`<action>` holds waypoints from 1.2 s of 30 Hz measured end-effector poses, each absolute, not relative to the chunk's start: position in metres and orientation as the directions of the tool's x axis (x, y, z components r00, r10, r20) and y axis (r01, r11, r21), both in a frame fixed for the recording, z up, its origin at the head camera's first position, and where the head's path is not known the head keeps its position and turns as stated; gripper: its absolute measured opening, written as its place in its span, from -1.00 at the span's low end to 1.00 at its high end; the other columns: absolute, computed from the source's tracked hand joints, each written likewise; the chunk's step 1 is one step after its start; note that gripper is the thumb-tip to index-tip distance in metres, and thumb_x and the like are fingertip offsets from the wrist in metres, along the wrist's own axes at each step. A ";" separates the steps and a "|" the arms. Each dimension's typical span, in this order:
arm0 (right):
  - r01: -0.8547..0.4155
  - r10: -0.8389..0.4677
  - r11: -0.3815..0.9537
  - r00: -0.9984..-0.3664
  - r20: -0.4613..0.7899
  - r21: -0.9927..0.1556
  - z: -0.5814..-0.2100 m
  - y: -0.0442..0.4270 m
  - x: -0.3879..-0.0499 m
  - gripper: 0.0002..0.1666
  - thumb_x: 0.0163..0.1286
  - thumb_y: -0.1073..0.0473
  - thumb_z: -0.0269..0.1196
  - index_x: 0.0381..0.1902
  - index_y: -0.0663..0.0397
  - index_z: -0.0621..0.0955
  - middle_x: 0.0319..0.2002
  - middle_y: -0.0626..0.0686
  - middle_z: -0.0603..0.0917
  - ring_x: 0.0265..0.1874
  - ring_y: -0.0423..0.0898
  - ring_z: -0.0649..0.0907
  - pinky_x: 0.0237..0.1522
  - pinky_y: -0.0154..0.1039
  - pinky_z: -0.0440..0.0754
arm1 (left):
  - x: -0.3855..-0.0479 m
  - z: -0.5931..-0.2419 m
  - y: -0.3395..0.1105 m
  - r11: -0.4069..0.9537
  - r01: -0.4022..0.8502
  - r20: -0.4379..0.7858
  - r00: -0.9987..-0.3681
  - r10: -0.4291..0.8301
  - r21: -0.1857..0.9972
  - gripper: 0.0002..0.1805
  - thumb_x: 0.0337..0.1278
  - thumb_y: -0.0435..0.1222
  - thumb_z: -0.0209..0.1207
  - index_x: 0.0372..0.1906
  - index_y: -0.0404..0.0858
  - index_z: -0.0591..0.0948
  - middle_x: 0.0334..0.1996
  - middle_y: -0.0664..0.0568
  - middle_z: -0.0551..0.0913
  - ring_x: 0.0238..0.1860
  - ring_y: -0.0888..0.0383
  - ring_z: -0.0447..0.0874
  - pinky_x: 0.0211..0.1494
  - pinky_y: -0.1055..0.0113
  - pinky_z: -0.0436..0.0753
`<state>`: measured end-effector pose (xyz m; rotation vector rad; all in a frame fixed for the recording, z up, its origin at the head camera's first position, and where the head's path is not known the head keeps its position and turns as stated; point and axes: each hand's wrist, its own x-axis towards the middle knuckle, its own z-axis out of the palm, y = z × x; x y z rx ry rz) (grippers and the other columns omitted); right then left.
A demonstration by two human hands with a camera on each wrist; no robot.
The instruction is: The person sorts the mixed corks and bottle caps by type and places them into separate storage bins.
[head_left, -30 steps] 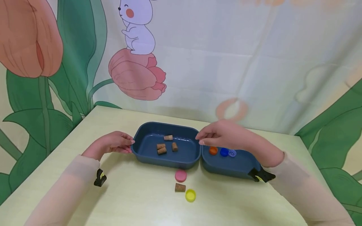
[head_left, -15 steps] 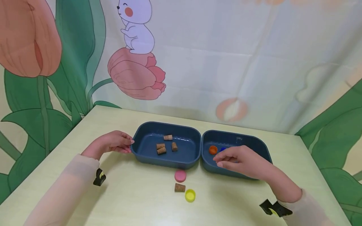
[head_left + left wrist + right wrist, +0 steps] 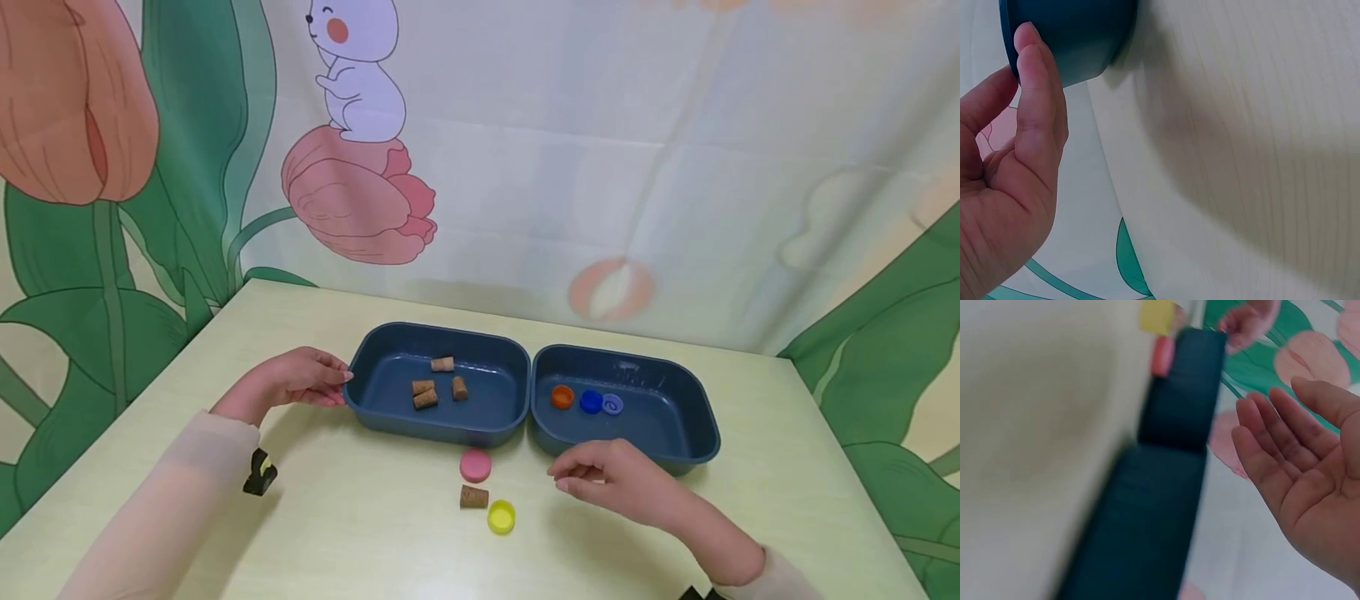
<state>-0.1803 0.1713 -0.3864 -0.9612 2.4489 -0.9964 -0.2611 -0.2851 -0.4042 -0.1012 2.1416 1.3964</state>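
The left hand (image 3: 296,382) is at the left end of the left blue bin (image 3: 442,429); in the left wrist view its thumb and fingers (image 3: 1038,94) pinch the bin's rim (image 3: 1085,37). Several corks (image 3: 425,399) lie in that bin. Beside it, the right bin (image 3: 697,417) holds an orange cap (image 3: 562,397), a blue cap (image 3: 591,402) and a light purple cap (image 3: 612,404). The right hand (image 3: 626,483) hovers in front of the right bin with relaxed, bent fingers and an empty palm (image 3: 1316,481).
On the table (image 3: 360,533), in front of the bins, lie a pink cap (image 3: 476,465), a cork (image 3: 474,497) and a yellow cap (image 3: 502,517). A printed curtain (image 3: 525,167) hangs behind the table's back edge.
The right hand has moved from above the seam between the bins towards the front, uncovering the caps in the right bin. The left hand stays at the left bin's rim.
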 end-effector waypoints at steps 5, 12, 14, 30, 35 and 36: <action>-0.492 -0.715 0.544 -0.696 -0.069 -0.679 -0.406 0.160 -0.180 -0.66 0.42 0.12 0.35 0.03 0.22 0.71 -0.11 0.09 0.80 -0.19 -0.33 0.68 -0.07 -0.42 0.73 | -0.261 -0.404 -0.285 0.457 -0.358 -0.501 -0.831 0.241 0.814 -0.63 0.57 -0.30 0.02 0.21 -0.52 0.43 -0.43 0.11 0.73 -0.40 0.32 0.72 -0.17 0.47 0.78; -0.551 -0.734 0.562 -0.677 -0.064 -0.616 -0.424 0.142 -0.183 -0.61 0.34 0.12 0.42 0.06 0.21 0.70 -0.05 0.09 0.80 -0.16 -0.17 0.73 -0.07 -0.35 0.74 | -0.261 -0.402 -0.285 0.463 -0.355 -0.498 -0.835 0.235 0.813 -0.61 0.57 -0.29 0.02 0.23 -0.54 0.41 -0.43 0.10 0.73 -0.39 0.31 0.73 -0.19 0.48 0.77; -0.551 -0.729 0.575 -0.681 -0.073 -0.605 -0.427 0.137 -0.184 -0.57 0.31 0.11 0.45 0.06 0.21 0.70 -0.05 0.08 0.80 -0.15 -0.13 0.73 -0.06 -0.33 0.75 | -0.261 -0.402 -0.285 0.461 -0.356 -0.498 -0.836 0.232 0.812 -0.61 0.57 -0.29 0.02 0.23 -0.54 0.41 -0.43 0.10 0.73 -0.39 0.30 0.74 -0.18 0.47 0.78; -0.578 -0.736 0.612 -0.666 -0.121 -0.540 -0.435 0.120 -0.190 -0.43 0.18 0.09 0.54 0.10 0.24 0.69 -0.04 0.09 0.80 -0.15 -0.10 0.73 -0.08 -0.36 0.72 | -0.262 -0.404 -0.287 0.459 -0.355 -0.498 -0.834 0.239 0.814 -0.57 0.57 -0.29 0.02 0.27 -0.55 0.39 -0.42 0.10 0.74 -0.38 0.30 0.74 -0.18 0.47 0.78; -0.596 -0.748 0.608 -0.651 -0.126 -0.524 -0.438 0.120 -0.189 -0.41 0.14 0.08 0.56 0.10 0.22 0.70 -0.08 0.06 0.80 -0.16 -0.16 0.70 -0.04 -0.35 0.71 | -0.262 -0.406 -0.286 0.453 -0.364 -0.503 -0.831 0.235 0.814 -0.58 0.57 -0.29 0.03 0.26 -0.54 0.40 -0.43 0.11 0.75 -0.39 0.31 0.74 -0.18 0.47 0.78; -0.604 -0.753 0.604 -0.646 -0.126 -0.519 -0.438 0.120 -0.188 -0.41 0.14 0.08 0.57 0.10 0.22 0.70 -0.08 0.06 0.80 -0.16 -0.17 0.70 -0.03 -0.35 0.71 | -0.262 -0.406 -0.286 0.454 -0.365 -0.504 -0.831 0.235 0.813 -0.58 0.57 -0.29 0.03 0.26 -0.54 0.40 -0.43 0.11 0.75 -0.39 0.31 0.74 -0.18 0.47 0.78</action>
